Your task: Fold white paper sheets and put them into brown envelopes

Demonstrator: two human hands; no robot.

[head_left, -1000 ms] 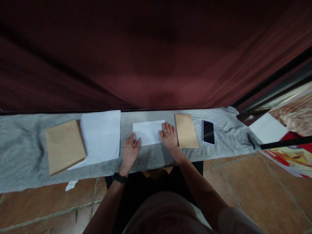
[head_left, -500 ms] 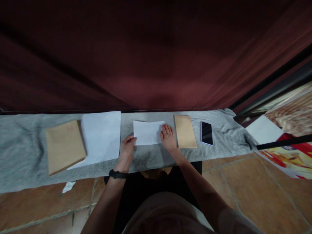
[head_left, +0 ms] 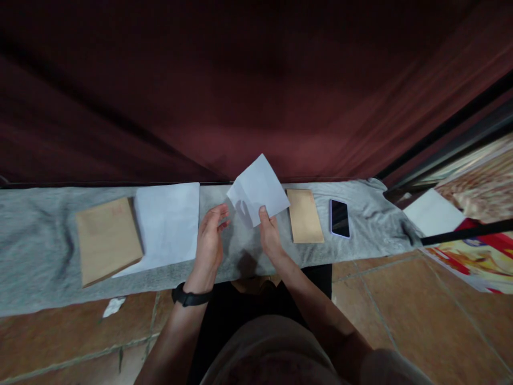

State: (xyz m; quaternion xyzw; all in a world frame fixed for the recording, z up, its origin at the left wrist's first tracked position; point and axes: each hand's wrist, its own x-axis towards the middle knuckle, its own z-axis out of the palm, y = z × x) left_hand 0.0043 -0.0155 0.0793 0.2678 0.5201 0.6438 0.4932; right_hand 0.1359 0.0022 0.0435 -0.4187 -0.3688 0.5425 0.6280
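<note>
A folded sheet of white paper point(head_left: 259, 187) is raised above the grey cloth, tilted with one corner pointing up. My right hand point(head_left: 271, 235) grips its lower edge, thumb on top and the fingers hidden behind. To the left of the paper, my left hand point(head_left: 212, 232) is empty, its fingers loosely curled and apart, not touching the sheet. White paper sheets point(head_left: 168, 224) lie left of that hand, partly under a stack of large brown envelopes point(head_left: 109, 238). A smaller brown envelope point(head_left: 305, 216) rests just right of my right hand.
Grey cloth point(head_left: 372, 219) covers the long narrow surface. A phone point(head_left: 340, 218) lies right of the small envelope. Dark red fabric point(head_left: 256, 96) hangs along the back edge. Crumpled white paper point(head_left: 114, 306) is on the tiled floor; a colourful printed package point(head_left: 476, 262) is at right.
The folded paper has come up off the cloth and turned, now held by my right hand alone. My left hand has let go of its left edge.
</note>
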